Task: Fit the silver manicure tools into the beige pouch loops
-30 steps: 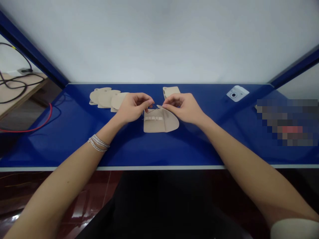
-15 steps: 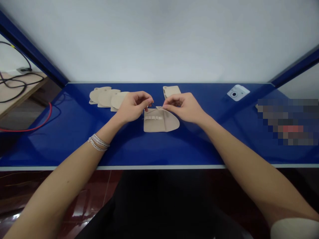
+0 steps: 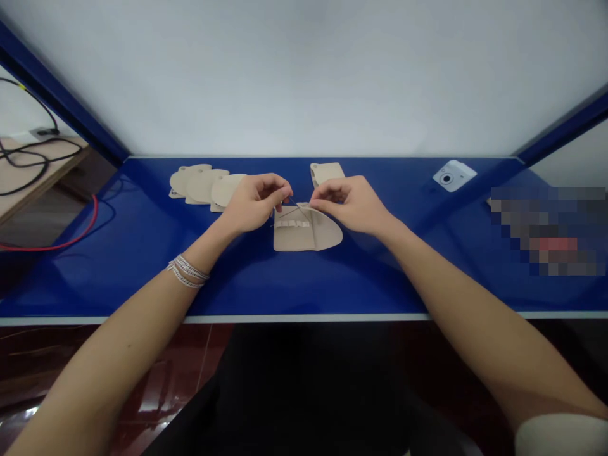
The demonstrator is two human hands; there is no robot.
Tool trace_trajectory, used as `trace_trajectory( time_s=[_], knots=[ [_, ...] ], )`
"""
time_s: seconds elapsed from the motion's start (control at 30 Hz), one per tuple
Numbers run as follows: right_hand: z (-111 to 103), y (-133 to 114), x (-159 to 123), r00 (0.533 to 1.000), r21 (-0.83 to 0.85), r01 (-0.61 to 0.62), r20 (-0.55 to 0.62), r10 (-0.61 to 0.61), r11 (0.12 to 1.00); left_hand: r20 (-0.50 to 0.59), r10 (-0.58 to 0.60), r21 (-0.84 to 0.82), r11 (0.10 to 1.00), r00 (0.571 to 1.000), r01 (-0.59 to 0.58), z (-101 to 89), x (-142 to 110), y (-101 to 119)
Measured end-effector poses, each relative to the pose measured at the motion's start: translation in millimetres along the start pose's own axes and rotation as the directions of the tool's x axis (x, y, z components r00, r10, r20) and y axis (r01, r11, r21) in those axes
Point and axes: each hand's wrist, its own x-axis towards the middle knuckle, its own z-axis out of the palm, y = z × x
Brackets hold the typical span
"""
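Barely shifted, my left hand [image 3: 254, 204] pinched a thin needle [image 3: 291, 201], my right hand [image 3: 349, 204] the tip of a crosswise beige pad [image 3: 294, 237] just below both.

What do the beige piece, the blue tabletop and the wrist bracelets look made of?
The beige piece looks like matte soft fabric or felt, judging by its dull surface and small loops; the exact cloth is unclear. The blue tabletop seems glossy painted or laminated board, since it reflects the arms. The bracelets look like silvery metal chain, glinting.
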Motion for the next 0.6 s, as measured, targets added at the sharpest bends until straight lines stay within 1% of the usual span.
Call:
trace_trajectory(
  time_s=[0.3, 0.4, 0.6],
  knots=[
    [-0.2, 0.9, 0.1, 1.000, -0.005, -0.002, -0.007, 0.002, 1.000, 0.000, -0.005, 0.001, 1.000, 1.000, 0.005, 1.5, -0.5, 1.3],
    [-0.1, 4.0, 0.9, 0.999, 0.014, 0.005, -0.052, -0.005, 1.000, -0.012, -0.014, 0.025, 1.000, 1.000, 0.015, 1.7, -1.5, 2.3],
    [-1.2, 5.6, 1.4, 0.988, 0.124, 0.005, -0.151, 0.014, 0.992, -0.022, -0.019, 0.114, 0.993, 1.000, 0.021, 0.8, -2.3, 0.9]
  ],
)
